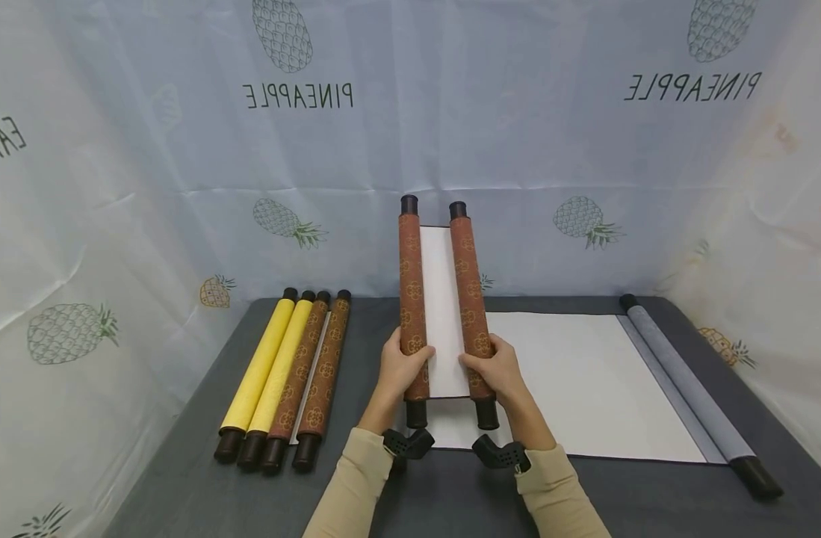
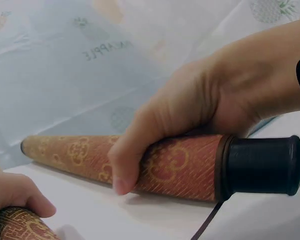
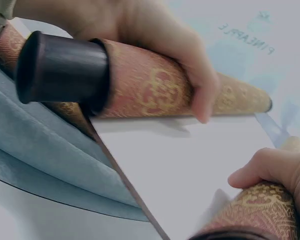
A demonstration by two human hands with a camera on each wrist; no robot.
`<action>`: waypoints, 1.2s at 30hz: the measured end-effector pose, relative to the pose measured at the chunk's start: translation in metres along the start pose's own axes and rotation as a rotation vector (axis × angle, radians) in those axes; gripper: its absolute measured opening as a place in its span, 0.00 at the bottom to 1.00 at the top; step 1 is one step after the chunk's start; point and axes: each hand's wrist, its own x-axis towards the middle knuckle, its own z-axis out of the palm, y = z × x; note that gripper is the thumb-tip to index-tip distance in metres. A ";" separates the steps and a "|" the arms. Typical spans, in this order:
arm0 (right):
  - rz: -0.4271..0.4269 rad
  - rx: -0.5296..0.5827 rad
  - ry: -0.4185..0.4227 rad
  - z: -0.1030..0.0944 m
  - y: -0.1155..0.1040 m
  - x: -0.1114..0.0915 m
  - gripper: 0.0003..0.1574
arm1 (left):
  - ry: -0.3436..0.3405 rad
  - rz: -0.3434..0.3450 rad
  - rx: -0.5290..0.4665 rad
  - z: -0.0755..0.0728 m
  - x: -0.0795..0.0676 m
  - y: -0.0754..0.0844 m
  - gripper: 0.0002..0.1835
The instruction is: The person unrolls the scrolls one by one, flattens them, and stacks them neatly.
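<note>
A reddish-brown hanging scroll with gold floral patterning is held up above the table, partly unrolled. Its white sheet [image 1: 442, 299] shows between the left roll [image 1: 411, 276] and the right roll [image 1: 469, 291], both ending in dark knobs. My left hand [image 1: 398, 366] grips the left roll near its lower end, thumb over the front. On the right roll, my right hand [image 1: 500, 366] has a similar grip, and the left wrist view shows its thumb [image 2: 124, 172] across the patterned cloth. In the right wrist view the left thumb [image 3: 204, 102] lies over the opposite roll.
Behind the held scroll, a blue-grey scroll lies spread on the dark table [image 1: 181, 486], its white sheet [image 1: 585, 373] reaching a roll [image 1: 679, 373] at right. At left lie two yellow rolls [image 1: 258, 366] and two brown rolls [image 1: 326, 366]. A pineapple-print curtain [image 1: 491, 142] surrounds the table.
</note>
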 end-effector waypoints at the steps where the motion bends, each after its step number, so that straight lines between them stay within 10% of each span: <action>1: 0.000 0.006 -0.001 -0.002 0.000 0.001 0.32 | 0.003 0.014 0.016 -0.001 0.000 0.000 0.30; 8: 0.030 0.042 -0.083 -0.012 -0.002 0.004 0.34 | 0.006 0.066 0.050 -0.008 0.004 -0.002 0.26; 15: 0.102 0.053 -0.107 -0.016 -0.005 0.004 0.36 | -0.002 0.093 0.047 -0.014 0.004 0.000 0.42; 28: 0.160 0.097 -0.102 -0.012 -0.007 0.006 0.30 | -0.163 -0.052 -0.074 -0.018 0.003 0.005 0.41; 36: 0.156 0.124 -0.007 0.002 -0.006 0.004 0.26 | -0.123 -0.071 -0.122 -0.013 0.003 0.009 0.40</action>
